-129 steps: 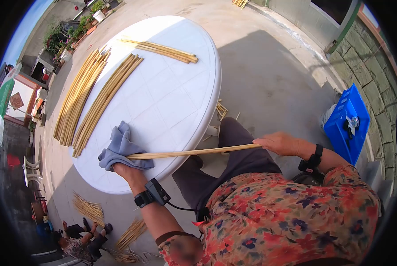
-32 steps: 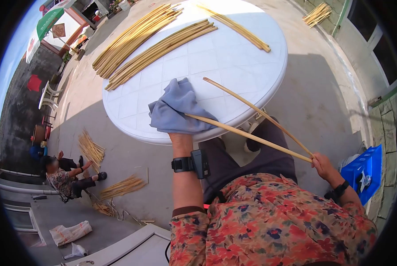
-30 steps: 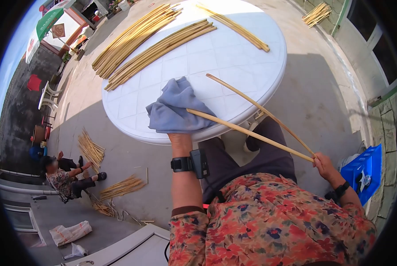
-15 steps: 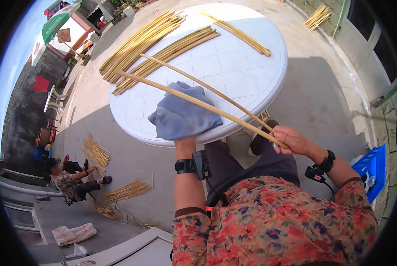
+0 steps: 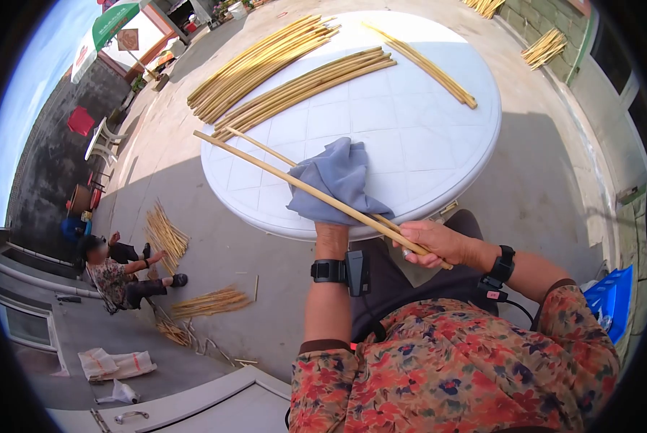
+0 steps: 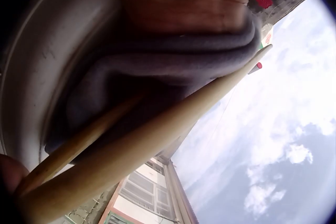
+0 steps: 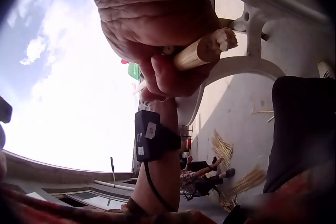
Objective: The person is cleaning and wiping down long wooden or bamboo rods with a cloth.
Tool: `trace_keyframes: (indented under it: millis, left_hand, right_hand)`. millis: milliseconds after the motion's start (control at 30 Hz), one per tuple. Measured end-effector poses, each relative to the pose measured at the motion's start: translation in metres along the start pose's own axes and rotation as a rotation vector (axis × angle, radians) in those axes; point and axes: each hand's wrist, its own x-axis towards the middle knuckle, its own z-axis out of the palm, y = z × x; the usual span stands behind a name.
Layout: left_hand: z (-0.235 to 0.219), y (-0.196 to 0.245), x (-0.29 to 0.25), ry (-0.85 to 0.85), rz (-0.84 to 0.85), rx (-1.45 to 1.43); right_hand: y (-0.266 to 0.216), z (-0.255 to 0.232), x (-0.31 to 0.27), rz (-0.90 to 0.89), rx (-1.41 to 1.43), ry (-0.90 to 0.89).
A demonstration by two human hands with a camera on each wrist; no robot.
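My right hand (image 5: pixel 435 242) grips the near ends of two long pale wooden sticks. The front stick (image 5: pixel 294 185) crosses over a grey-blue cloth (image 5: pixel 334 169) toward the upper left. Behind it, the second stick (image 5: pixel 262 147) runs into the cloth's folds and comes out on the far side. My left hand (image 5: pixel 331 234) holds the cloth at the table's near edge, most of its fingers hidden under the fabric. In the left wrist view, the cloth (image 6: pixel 173 61) wraps round the second stick while the front stick (image 6: pixel 131 140) passes outside it. The right wrist view shows a rough cut stick end (image 7: pixel 202 53) protruding from the fist.
Stick bundles (image 5: pixel 258 68) (image 5: pixel 309 85) and a smaller group (image 5: pixel 432 68) lie on the white round table (image 5: pixel 410 144). A seated person (image 5: pixel 125 278) is among stick piles (image 5: pixel 211 303) on the ground at left. A blue crate (image 5: pixel 611 303) stands at right.
Earlier one stick was in my right hand; now there are two. The right hand has come left toward the cloth. The second stick has shifted from over the cloth into its folds.
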Motion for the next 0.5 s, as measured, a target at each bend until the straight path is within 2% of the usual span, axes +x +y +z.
trace_keyframes:
  millis: [167,300,500]
  left_hand:
    - [-0.002,-0.003,-0.001,0.013,0.016,0.123]
    - [-0.005,-0.002,-0.006,0.025,0.019,0.188]
    - [-0.002,0.004,-0.008,0.05,-0.017,-0.012]
  right_hand:
    - [0.009,-0.01,-0.019,-0.054,-0.224,0.072]
    - [0.039,-0.035,-0.074,-0.048,-0.437,0.186]
    - [0.083,-0.059,-0.169,0.039,-0.327,0.304]
